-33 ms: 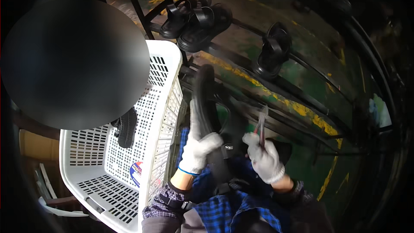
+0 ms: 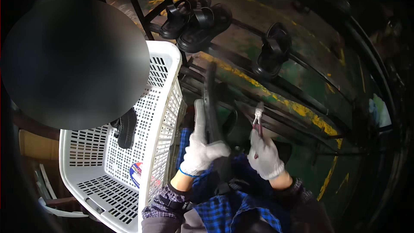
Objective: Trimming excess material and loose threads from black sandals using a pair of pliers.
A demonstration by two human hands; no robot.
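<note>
My left hand (image 2: 201, 154), in a white knit glove, grips a black sandal (image 2: 210, 103). The sandal stands on edge, its toe pointing away from me; my fingers lie straight along its sole and the thumb crosses near the heel. A dark strap loops out on its right side. My right hand (image 2: 264, 157), gloved too, is closed round the reddish handles of a pair of pliers (image 2: 258, 114). Their metal jaws point away from me, apart from the sandal. Whether the jaws are closed is too small to tell.
A white slatted basket (image 2: 166, 116) stands on my left, holding a black sandal (image 2: 127, 129). Beyond my hands, a dark metal rack (image 2: 241, 62) carries a pair of sandals (image 2: 202, 26) and a single sandal (image 2: 274, 49). A blurred round patch covers the upper left.
My left hand has turned the sandal so its sole now shows narrower, more edge-on. My right hand has rotated, and the pliers' tip has shifted slightly left.
</note>
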